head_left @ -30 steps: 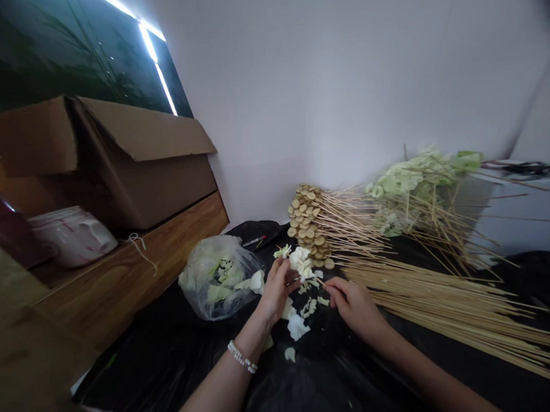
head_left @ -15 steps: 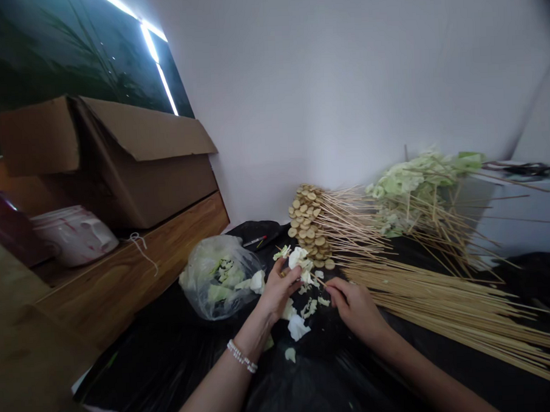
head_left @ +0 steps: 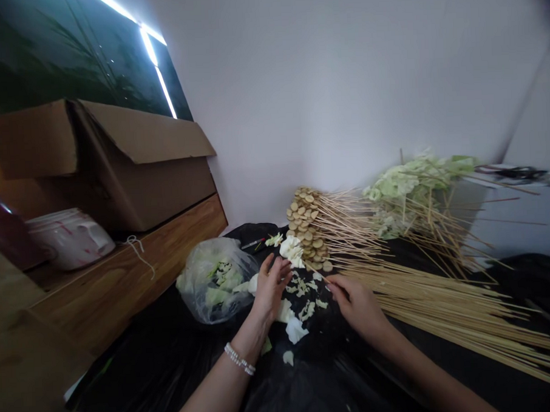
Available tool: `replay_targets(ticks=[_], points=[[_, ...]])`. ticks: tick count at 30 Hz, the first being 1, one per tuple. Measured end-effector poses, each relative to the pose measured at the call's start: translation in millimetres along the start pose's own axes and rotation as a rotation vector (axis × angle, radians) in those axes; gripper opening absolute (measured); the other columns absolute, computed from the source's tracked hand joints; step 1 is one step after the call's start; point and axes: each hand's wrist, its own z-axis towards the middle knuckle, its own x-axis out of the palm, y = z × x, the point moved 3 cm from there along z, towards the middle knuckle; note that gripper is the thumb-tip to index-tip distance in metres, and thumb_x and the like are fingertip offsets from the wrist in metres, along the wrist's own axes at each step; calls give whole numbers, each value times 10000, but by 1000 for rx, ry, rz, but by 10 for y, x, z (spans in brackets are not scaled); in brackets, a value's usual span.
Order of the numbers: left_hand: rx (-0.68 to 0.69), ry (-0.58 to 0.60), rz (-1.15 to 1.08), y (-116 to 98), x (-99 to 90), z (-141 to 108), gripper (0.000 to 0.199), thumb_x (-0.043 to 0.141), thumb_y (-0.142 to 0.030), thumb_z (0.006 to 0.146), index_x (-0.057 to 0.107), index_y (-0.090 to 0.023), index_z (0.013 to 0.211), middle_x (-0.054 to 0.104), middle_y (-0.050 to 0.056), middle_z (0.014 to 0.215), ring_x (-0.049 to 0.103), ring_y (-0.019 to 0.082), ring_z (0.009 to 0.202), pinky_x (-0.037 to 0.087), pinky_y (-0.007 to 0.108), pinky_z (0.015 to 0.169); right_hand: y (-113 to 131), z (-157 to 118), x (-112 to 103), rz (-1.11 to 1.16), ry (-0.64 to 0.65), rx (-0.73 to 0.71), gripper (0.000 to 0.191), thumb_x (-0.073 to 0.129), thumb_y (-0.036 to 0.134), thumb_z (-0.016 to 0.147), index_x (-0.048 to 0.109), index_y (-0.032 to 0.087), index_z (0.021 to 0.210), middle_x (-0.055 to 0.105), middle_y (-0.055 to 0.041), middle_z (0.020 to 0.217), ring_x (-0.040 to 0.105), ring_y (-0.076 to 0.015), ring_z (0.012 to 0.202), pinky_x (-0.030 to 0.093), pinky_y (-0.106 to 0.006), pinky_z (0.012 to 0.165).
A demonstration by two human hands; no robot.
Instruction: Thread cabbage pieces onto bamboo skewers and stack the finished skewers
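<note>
My right hand (head_left: 355,298) pinches a thin wooden skewer (head_left: 315,273) that points up and to the left. Pale cabbage leaf pieces (head_left: 291,249) are at the skewer's far end. Just below and left of them, my left hand (head_left: 272,285) is open with its fingers apart, holding nothing I can see. A clear plastic bag (head_left: 196,282) with torn cabbage leaves inside stands left of that hand. Loose cabbage scraps (head_left: 297,331) lie on the black plastic sheet (head_left: 301,390) between and under my hands.
Skewers with round tan slices (head_left: 305,220) are stacked against the wall. Bare skewers (head_left: 443,308) lie to the right, with cabbage-laden skewers (head_left: 404,185) behind them. A cardboard box (head_left: 160,190) and a white tub (head_left: 71,239) stand on the wooden ledge at left.
My left hand has let go of the cabbage on the skewer, opened, and drawn slightly down and left. My right hand still holds the skewer. The view has shifted slightly.
</note>
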Motion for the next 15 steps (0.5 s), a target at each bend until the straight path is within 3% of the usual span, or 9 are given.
replay_targets(ticks=[6, 9, 12, 15], points=[[-46, 23, 95, 7, 19, -27, 543, 750, -376, 713, 534, -218, 1185, 702, 77, 973, 671, 150, 799, 494, 256, 722, -38, 109, -245, 49, -124, 70, 313, 464, 341, 883, 686, 199, 1051, 717, -69, 973, 653, -195, 745, 497, -313, 709], [-47, 21, 99, 13, -2, -1, 500, 736, -348, 723, 551, -218, 1169, 708, 70, 960, 672, 139, 785, 493, 240, 704, -67, 210, -440, 47, -124, 96, 319, 448, 302, 864, 667, 183, 1063, 706, -47, 799, 625, -176, 658, 475, -291, 650], [-54, 10, 101, 2, -17, 24, 442, 712, -316, 745, 563, -221, 1150, 709, 63, 953, 672, 132, 777, 500, 229, 689, -176, 361, -757, 93, -174, 115, 342, 437, 246, 833, 593, 164, 1126, 646, -5, 671, 579, -149, 586, 442, -258, 586], [-72, -1, 104, -23, -15, 21, 408, 708, -282, 746, 582, -217, 1129, 708, 56, 944, 672, 126, 775, 504, 217, 685, -346, 551, -1204, 94, -274, 108, 343, 443, 216, 821, 542, 163, 1145, 652, -15, 727, 546, -128, 554, 420, -246, 554]])
